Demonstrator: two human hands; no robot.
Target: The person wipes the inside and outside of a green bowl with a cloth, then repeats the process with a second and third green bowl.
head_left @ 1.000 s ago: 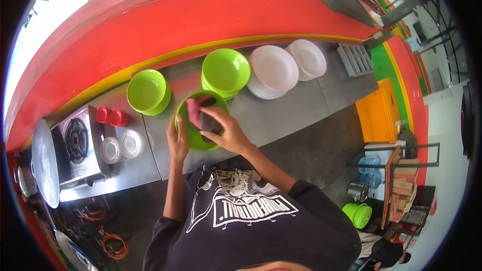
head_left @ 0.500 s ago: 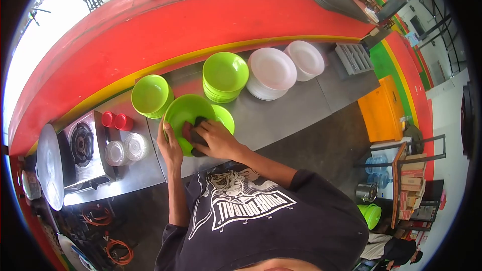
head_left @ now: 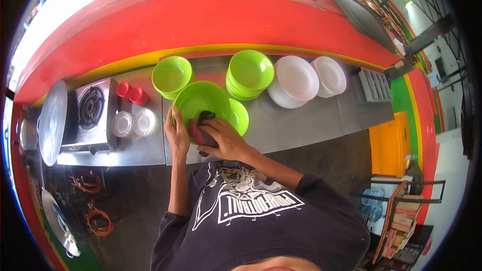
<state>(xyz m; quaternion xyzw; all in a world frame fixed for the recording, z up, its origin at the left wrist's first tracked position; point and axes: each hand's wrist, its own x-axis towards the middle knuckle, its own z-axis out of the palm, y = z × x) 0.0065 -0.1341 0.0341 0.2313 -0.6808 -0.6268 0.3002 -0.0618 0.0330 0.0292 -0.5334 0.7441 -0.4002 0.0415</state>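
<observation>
A large green bowl (head_left: 201,99) is tilted toward me above the steel counter. My left hand (head_left: 176,133) grips its left rim, thumb on the inside edge. In my right hand (head_left: 227,139) a dark cloth (head_left: 207,138) with a reddish patch is bunched against the bowl's near inner side. Just right of that bowl, another green bowl (head_left: 238,118) is partly hidden behind it. Behind stand a stack of green bowls (head_left: 172,75) on the left and a taller green stack (head_left: 250,73) toward the middle.
White plates stand in two stacks, a larger one (head_left: 296,81) and a smaller one (head_left: 331,76), beside a grey cutlery tray (head_left: 374,85). Leftward are red cups (head_left: 138,95), clear plastic lids (head_left: 144,122) and a gas stove (head_left: 93,113). A red wall (head_left: 201,25) borders the counter.
The view has turned, so the counter items appear further right. My right hand and the cloth have moved down toward the bowl's near side; the left hand keeps its hold on the rim.
</observation>
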